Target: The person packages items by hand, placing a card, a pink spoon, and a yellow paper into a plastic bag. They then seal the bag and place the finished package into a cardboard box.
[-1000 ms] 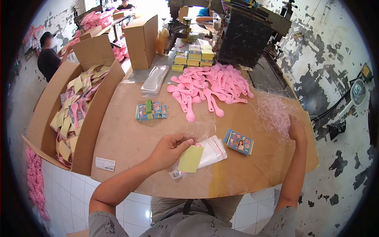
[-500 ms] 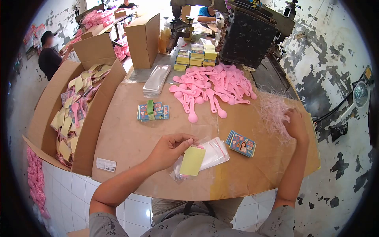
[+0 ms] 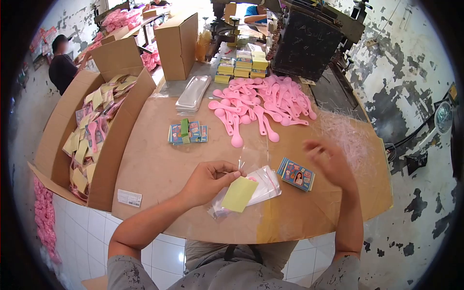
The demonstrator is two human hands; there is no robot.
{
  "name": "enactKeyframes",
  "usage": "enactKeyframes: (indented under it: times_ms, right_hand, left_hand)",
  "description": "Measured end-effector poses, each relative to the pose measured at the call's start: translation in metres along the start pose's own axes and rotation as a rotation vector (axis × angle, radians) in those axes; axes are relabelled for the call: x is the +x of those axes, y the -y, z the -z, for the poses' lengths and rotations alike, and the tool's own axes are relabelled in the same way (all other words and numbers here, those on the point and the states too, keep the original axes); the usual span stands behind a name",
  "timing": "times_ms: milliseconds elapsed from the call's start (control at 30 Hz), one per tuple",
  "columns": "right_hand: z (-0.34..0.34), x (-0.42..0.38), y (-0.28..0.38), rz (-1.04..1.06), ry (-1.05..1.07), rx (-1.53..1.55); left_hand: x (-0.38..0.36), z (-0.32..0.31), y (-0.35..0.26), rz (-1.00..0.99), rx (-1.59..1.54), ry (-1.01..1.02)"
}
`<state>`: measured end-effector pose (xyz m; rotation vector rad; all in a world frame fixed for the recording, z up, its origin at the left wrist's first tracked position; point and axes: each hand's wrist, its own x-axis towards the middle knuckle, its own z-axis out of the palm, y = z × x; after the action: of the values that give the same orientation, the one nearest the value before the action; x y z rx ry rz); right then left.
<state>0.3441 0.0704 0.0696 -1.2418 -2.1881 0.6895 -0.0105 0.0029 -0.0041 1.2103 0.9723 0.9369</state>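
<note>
1. In the head view, the left hand [image 3: 209,182] was over the near part of the cardboard-topped table [image 3: 164,166], its grip pinched together, thumb against forefinger, on a clear bag [image 3: 254,155].
2. A yellow card [image 3: 239,195] sat tilted just below those fingertips; whether it lay inside the bag or against it could not be told. A bit of pink showed by its upper edge.
3. Flat clear sleeves [image 3: 268,186] lay on the table, partly behind the yellow card.
4. The right hand [image 3: 334,165] was blurred, its grip with the fingers partly spread; whether it had hold of anything could not be told. It appeared just beside a stack of blue picture cards [image 3: 297,174], with a heap of pale pink shreds [image 3: 349,137] on its far side.
5. Beyond the hands, pink spoons [image 3: 276,100] lay in a loose pile, and a green-banded card bundle [image 3: 192,133] lay to their left, nearer the person.
6. A stack of clear packets [image 3: 194,93] lay behind that bundle.
7. At the left stood a carton [image 3: 112,157] filled with packed cards, a pink spoon on top.
</note>
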Motion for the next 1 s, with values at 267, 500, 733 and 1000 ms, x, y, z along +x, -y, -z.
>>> enactKeyframes:
  times_ms: [267, 500, 733, 1000]
  right_hand:
    - [-0.103, 0.013, 0.036, -0.096, 0.267, 0.817]
    - [-0.119, 0.014, 0.043, -0.102, 0.115, 0.802]
    - [-0.115, 0.012, 0.023, -0.121, 0.168, 0.854]
    - [-0.113, 0.008, 0.022, -0.16, 0.192, 0.812]
  left_hand:
    - [0.0, -0.006, 0.004, -0.164, -0.168, -0.088]
    - [0.001, -0.003, 0.009, -0.1, -0.219, -0.082]
    - [0.001, -0.007, 0.015, -0.123, -0.113, -0.107]
    - [0.002, -0.005, 0.018, -0.208, 0.116, -0.138]
